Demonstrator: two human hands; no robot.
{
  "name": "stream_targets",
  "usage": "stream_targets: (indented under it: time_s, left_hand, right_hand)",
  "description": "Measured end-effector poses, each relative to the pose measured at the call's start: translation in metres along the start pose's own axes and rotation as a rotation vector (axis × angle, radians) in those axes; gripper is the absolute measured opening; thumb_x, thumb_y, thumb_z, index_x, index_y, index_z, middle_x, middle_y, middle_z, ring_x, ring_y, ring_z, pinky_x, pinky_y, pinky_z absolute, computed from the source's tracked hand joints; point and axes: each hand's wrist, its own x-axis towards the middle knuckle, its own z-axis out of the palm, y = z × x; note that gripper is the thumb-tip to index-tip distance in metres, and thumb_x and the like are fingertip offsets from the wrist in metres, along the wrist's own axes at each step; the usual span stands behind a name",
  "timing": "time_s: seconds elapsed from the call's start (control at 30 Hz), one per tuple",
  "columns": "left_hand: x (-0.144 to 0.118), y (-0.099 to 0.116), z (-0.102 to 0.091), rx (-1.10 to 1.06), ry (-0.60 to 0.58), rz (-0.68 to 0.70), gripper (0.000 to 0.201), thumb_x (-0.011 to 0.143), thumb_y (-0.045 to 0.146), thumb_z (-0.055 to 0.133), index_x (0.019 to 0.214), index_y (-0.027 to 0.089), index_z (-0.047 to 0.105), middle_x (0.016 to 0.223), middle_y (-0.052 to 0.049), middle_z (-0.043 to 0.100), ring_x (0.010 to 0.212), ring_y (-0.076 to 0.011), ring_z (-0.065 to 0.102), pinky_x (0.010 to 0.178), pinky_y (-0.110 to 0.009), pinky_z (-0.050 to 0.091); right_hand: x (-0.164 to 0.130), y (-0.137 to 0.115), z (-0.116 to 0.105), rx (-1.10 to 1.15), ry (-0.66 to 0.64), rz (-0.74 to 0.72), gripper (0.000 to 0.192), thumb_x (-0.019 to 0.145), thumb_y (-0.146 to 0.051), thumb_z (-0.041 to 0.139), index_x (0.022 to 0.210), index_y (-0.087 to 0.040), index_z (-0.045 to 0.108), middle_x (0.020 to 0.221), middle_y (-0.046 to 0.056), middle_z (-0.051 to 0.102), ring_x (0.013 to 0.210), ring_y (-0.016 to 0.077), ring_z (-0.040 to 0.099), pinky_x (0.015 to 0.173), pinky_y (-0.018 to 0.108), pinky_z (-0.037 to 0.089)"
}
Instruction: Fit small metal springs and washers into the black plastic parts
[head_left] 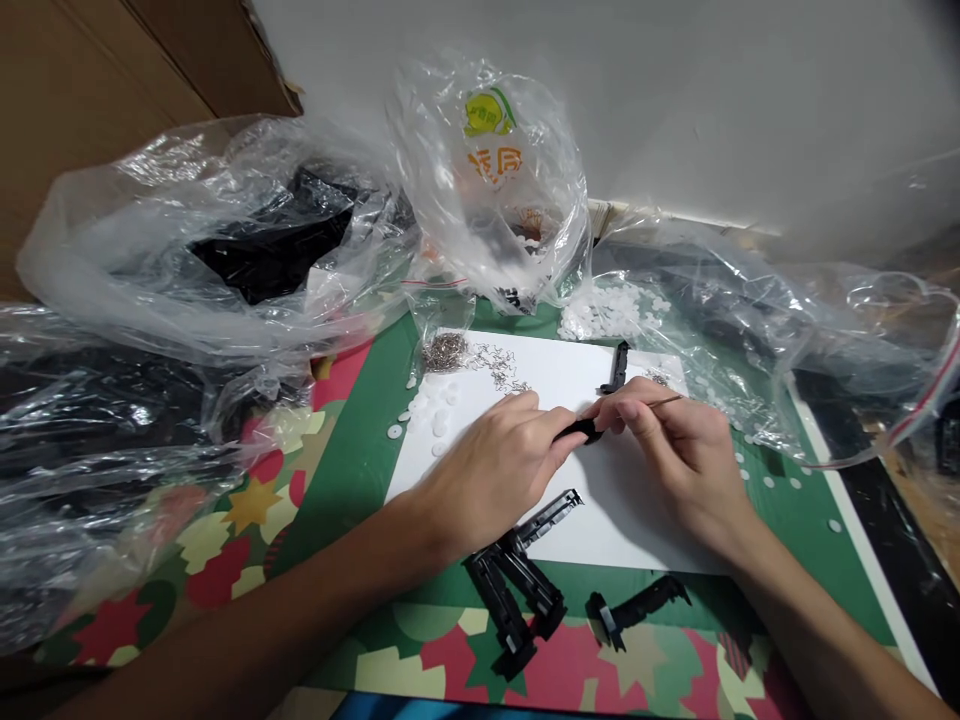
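nearest the lens, 2 forearms reaching in from the bottom edge, with a cluster of black plastic clips (pixel 517 590) lying between them where the white sheet (pixel 555 375) meets the patterned tablecloth (pixel 217 540), and 1 more black clip (pixel 637 608) just to the right. above these, left hand (pixel 495 465) closed around a small black plastic part (pixel 581 430), only its tip showing past the fingers, resting on the sheet near its middle. right hand (pixel 675 445) pinched on a thin metal pin (pixel 660 402), fingertips meeting the black part's end; whether the pin is already seated there cannot be told, since fingers cover the joint.

judged as the fitting step: a small metal piece being worked into the held part. next move seems to call for a steady clamp from the left and a fine, aligned push from the right.

further back on the sheet, 1 more black piece (pixel 616 368) lying alone, a heap of tiny metal springs (pixel 444 352) trailing toward the centre, and white round discs (pixel 439 410) scattered at the left edge. behind, a clear bag with a printed logo (pixel 491 170), more white discs (pixel 611 310) heaped beside it, and large crumpled plastic bags (pixel 195 230) holding dark parts on both sides.
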Motion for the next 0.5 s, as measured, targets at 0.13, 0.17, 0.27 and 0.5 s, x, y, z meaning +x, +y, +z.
stream_targets:
  time_s: [0.13,0.17,0.27,0.5]
  left_hand:
    - [-0.003,-0.001,-0.001,-0.122,0.015,-0.059,0.023,0.112,0.027,0.055,0.112,0.015,0.076,0.087,-0.004,0.072,0.085,-0.0213,0.063,0.076,-0.033,0.05]
    - [-0.004,-0.001,-0.003,-0.153,0.037,-0.075,0.023,0.112,0.027,0.055,0.117,0.017,0.075,0.091,-0.004,0.073,0.088,-0.0213,0.064,0.078,-0.033,0.051]
    - [-0.005,-0.001,-0.008,-0.214,0.11,-0.13,0.024,0.112,0.025,0.055,0.128,0.022,0.072,0.102,-0.005,0.074,0.095,-0.0205,0.067,0.082,-0.033,0.052]
    - [0.0,0.005,-0.017,-0.408,0.268,-0.238,0.01,0.101,0.017,0.067,0.096,0.021,0.075,0.09,0.0,0.072,0.078,-0.0147,0.064,0.074,-0.028,0.051]
  right_hand:
    - [0.002,0.006,-0.008,0.101,0.14,0.047,0.04,0.112,-0.037,0.054,0.078,-0.021,0.067,0.08,0.005,0.069,0.083,0.0218,0.072,0.079,0.038,0.057]
    - [0.003,0.007,-0.011,0.125,0.187,0.046,0.042,0.112,-0.041,0.054,0.076,-0.022,0.066,0.077,0.004,0.065,0.081,0.0216,0.071,0.078,0.038,0.058]
    - [0.007,0.01,-0.021,0.174,0.304,0.035,0.048,0.111,-0.045,0.055,0.069,-0.022,0.059,0.072,0.001,0.053,0.072,0.0195,0.067,0.071,0.037,0.059]
    - [0.013,0.019,-0.051,0.174,0.166,0.231,0.053,0.107,-0.056,0.058,0.068,-0.021,0.054,0.062,-0.004,0.039,0.051,0.0114,0.038,0.045,0.027,0.031]
